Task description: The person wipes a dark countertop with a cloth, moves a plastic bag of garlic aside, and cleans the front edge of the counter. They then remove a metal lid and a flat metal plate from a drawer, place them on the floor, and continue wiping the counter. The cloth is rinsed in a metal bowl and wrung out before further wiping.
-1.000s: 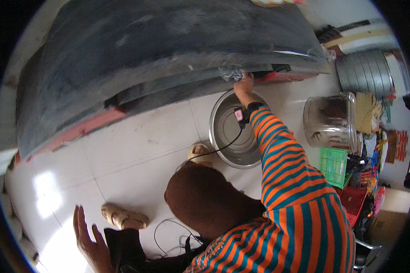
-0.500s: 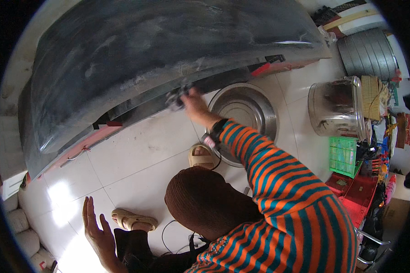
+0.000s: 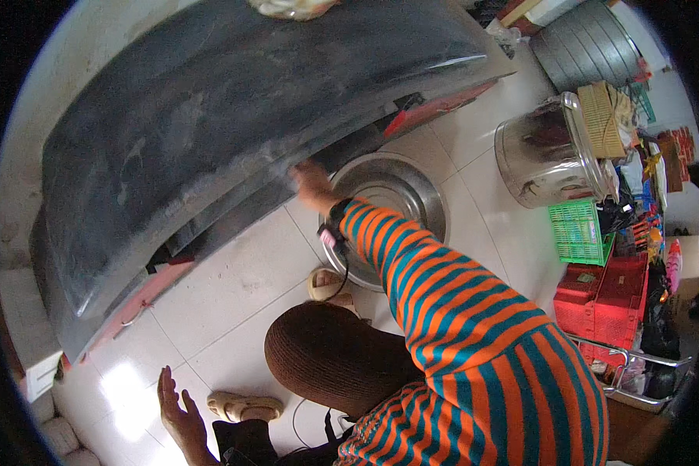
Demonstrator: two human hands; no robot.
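My right hand [image 3: 312, 189] reaches forward to the lower front edge of a large dark grey, sofa-like piece [image 3: 233, 101] with whitish smears. Its fingers are bent and blurred against that edge. Only a faint grey smear of the bunched cloth [image 3: 292, 175] shows at the fingertips, the rest being hidden. A dark band with a cord circles my right wrist, below a striped orange and teal sleeve. Low on the left, my left hand [image 3: 182, 415] is raised beside my knee, fingers stretched, holding nothing.
Just right of my right hand stands a wide metal basin [image 3: 435, 198] on the tiled floor [image 3: 233, 287]. Farther right are a shiny metal pot [image 3: 540, 151], a ribbed metal tub [image 3: 586, 46], a green basket [image 3: 576, 233] and a red box [image 3: 610, 299]. My sandalled feet are below.
The view has shifted, showing more of the right side. My right hand has moved in against the piece's lower edge, and the grey cloth is now mostly hidden. My left hand stays open.
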